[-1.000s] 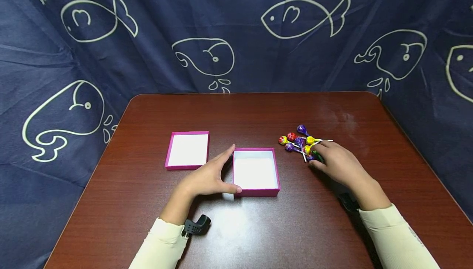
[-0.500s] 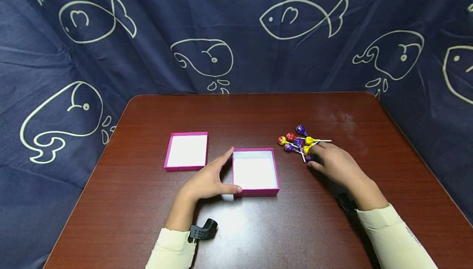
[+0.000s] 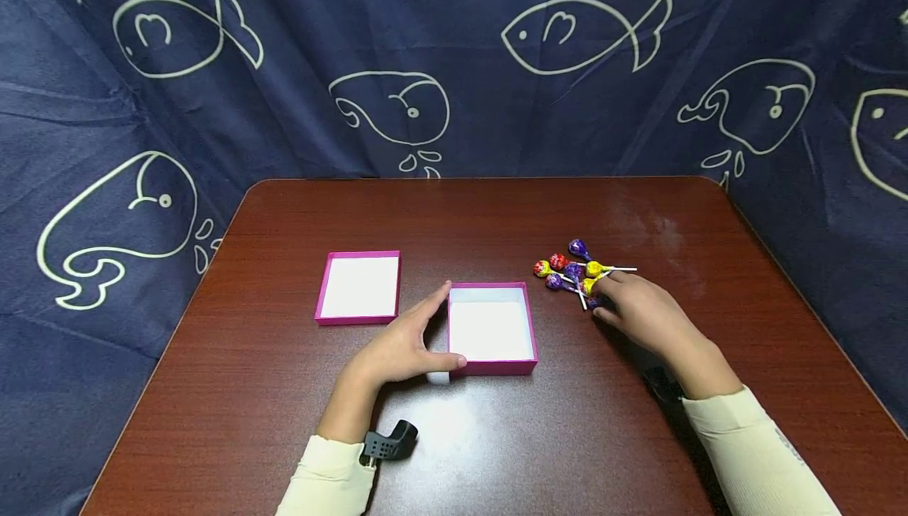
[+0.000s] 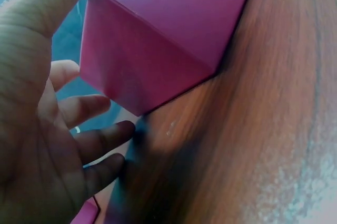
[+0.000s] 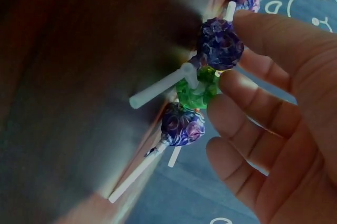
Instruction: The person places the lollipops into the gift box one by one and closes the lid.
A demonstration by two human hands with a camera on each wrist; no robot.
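Observation:
A pink square box with a white inside stands uncovered at the middle of the table. My left hand holds its left side, thumb at the front corner and index finger at the back one; the other fingers are off the box wall. My right hand is at the right edge of a pile of lollipops. In the right wrist view, its thumb and fingers curl round a purple-wrapped lollipop. Against the fingertips lies a green lollipop, hidden in the head view.
A shallow pink lid, white side up, lies left of the box. Another purple lollipop is below the green one. Yellow and red lollipops lie crossed in the pile. A dark blue printed cloth hangs behind the wooden table.
The left wrist and sleeve have shifted a little right while the fingers stay at the box. Green that showed between the right thumb and fingers is now hidden in the head view.

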